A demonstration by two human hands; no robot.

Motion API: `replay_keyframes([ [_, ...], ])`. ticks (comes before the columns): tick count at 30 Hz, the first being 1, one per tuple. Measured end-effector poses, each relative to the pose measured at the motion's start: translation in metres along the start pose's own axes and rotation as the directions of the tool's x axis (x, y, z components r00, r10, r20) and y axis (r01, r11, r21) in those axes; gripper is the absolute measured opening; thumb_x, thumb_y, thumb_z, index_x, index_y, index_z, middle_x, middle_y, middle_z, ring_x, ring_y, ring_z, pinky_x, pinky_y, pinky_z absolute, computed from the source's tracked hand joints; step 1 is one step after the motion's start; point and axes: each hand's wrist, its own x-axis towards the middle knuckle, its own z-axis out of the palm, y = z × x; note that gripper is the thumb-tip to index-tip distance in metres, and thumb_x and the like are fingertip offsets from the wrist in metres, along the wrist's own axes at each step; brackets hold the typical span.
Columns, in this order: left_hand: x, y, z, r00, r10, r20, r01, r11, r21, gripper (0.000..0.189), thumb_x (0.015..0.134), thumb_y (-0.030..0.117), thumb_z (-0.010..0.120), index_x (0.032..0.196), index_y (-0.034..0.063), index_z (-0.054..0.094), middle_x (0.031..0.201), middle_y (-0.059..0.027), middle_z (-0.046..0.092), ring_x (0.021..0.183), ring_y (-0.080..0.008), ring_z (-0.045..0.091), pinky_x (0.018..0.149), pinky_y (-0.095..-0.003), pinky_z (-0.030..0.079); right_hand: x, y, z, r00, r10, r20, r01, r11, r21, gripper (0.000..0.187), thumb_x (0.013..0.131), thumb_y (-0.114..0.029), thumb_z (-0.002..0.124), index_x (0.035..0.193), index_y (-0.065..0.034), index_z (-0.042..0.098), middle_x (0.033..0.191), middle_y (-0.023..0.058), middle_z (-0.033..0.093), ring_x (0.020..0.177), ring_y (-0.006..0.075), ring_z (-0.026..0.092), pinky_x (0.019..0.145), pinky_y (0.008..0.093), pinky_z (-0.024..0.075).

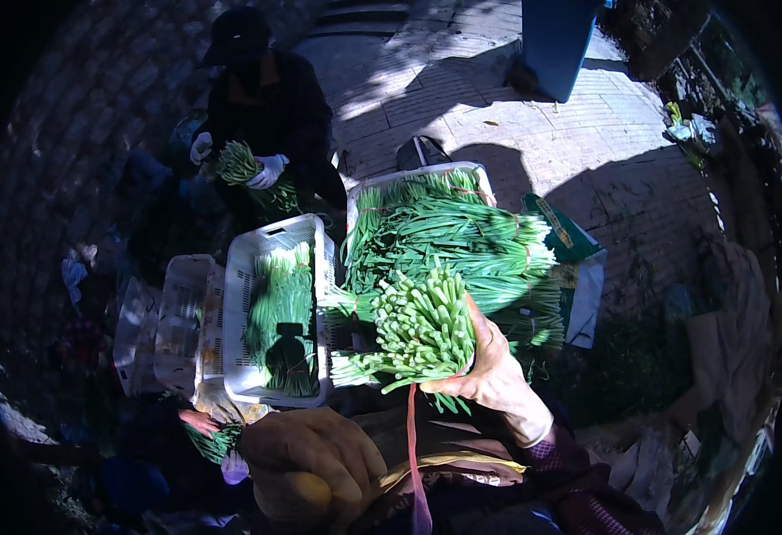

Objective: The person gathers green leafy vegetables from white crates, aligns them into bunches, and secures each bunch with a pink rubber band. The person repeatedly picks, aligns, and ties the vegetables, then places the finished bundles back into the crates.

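Observation:
My right hand, in a pale glove, grips a thick bunch of chives near its cut ends, which face up at me. A red tape hangs from the bunch down to the bottom of the view. A large gloved shape in shadow, apparently my left hand, is close to the camera at the lower middle; its fingers' hold is unclear. Beyond the held bunch, tied chive bundles are heaped over a white crate. More bundles lie inside a white plastic crate to the left.
A person in a dark cap and white gloves holds chives at upper left. Another person's hands hold a green bunch at lower left. More crates stand left. A blue bin is at the back; a green-and-white sack lies right.

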Motion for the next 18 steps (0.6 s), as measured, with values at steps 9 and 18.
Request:
replay_keyframes([
  [9,-0.043,-0.025,0.022,0.637,0.320,-0.702,0.311,0.726,0.614,0.034,0.093,0.021,0.074,0.113,-0.0052,0.066,0.109,-0.0246,0.072,0.096,-0.0300,0.071,0.086,-0.0431,0.057,0.001,-0.008,0.003,0.999,-0.021,0.024,0.019,0.994,0.108,0.129,0.058,-0.034,0.100,0.158,0.0001,0.026,0.147,0.0176,0.052,0.133,0.0296,0.052,0.113,0.0409,0.0393],
  [18,-0.061,-0.041,-0.020,0.805,0.384,-0.453,0.204,0.538,0.818,0.127,0.063,0.068,0.085,0.154,-0.0021,0.030,0.151,-0.0269,0.044,0.141,-0.0377,0.043,0.117,-0.0499,0.033,-0.001,-0.025,-0.001,0.994,-0.102,0.033,0.103,0.995,-0.013,0.127,0.060,-0.040,0.098,0.156,0.0036,0.026,0.147,0.0221,0.051,0.134,0.0367,0.053,0.113,0.0443,0.0401],
])
